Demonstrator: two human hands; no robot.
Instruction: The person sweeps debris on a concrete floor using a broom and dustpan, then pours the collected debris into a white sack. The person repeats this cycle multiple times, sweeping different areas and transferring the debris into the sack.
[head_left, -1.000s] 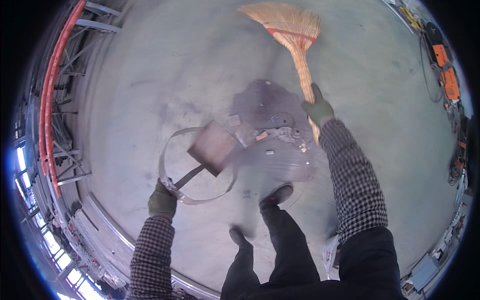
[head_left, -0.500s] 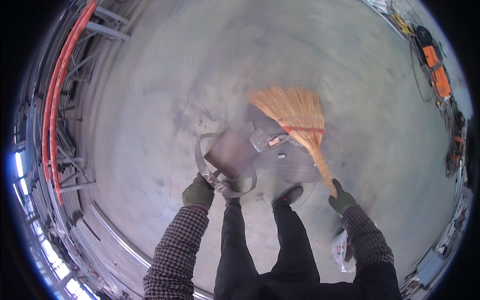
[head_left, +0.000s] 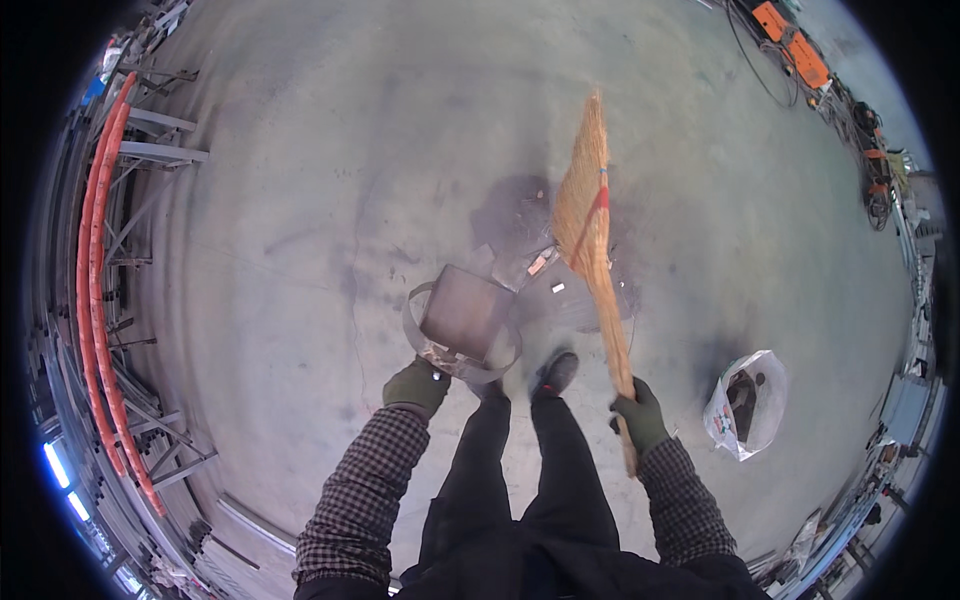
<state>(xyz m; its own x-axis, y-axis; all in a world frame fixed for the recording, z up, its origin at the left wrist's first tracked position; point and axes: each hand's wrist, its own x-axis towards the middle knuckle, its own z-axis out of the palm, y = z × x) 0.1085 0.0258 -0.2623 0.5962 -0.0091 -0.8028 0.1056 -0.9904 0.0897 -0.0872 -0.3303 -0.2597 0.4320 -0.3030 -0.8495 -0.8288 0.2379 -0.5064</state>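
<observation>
My left hand [head_left: 418, 388], in a green glove, is closed on the grey band handle of a square brown dustpan [head_left: 462, 312], which sits low in front of my left foot. My right hand [head_left: 642, 415], gloved alike, grips the handle of a straw broom [head_left: 582, 210] with red binding. The broom points away from me, its head seen nearly edge-on. Between dustpan and broom lies litter on a dark patch of floor: a crumpled clear wrapper with a pinkish piece [head_left: 542, 262] and a small white block [head_left: 558, 288]. The broom head hides part of it.
A white bag [head_left: 768, 400] with dark pieces inside stands open to my right. Metal racks with long red-orange tubes [head_left: 98, 225] line the left side. An orange machine [head_left: 790, 45] with cables stands far right, and more gear runs along the right edge.
The broom has swung from fanned out over the litter to nearly edge-on and farther forward. My right hand has come inward. The dustpan stays by my left foot; the white bag shows more fully.
</observation>
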